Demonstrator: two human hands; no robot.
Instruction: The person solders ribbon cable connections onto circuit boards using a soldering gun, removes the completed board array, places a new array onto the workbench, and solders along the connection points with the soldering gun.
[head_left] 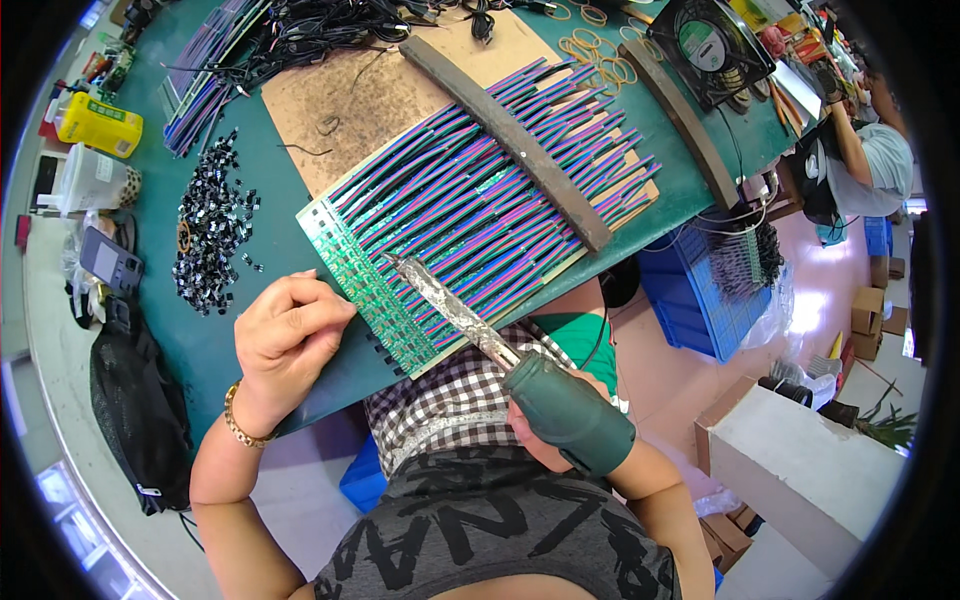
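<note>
My right hand (532,436) is wrapped round the dark green handle of a large soldering iron (570,412), which hides most of its fingers. The iron's worn metal tip reaches over a green circuit board panel (375,300), close to where wires meet it. Rows of multicoloured wires (470,205) run from the panel toward the upper right. A dark metal bar (505,140) lies across them. My left hand (290,335) is closed in a pinch at the panel's lower left edge; whatever its fingertips hold is hidden. Small black connectors line that edge below it.
Loose small black connectors (215,225) lie in a pile on the green table at left. A second bar (680,125), a fan (705,45) and rubber bands (597,58) are at the far right. Black cables (310,40) heap at the back. Another person (870,160) sits beyond.
</note>
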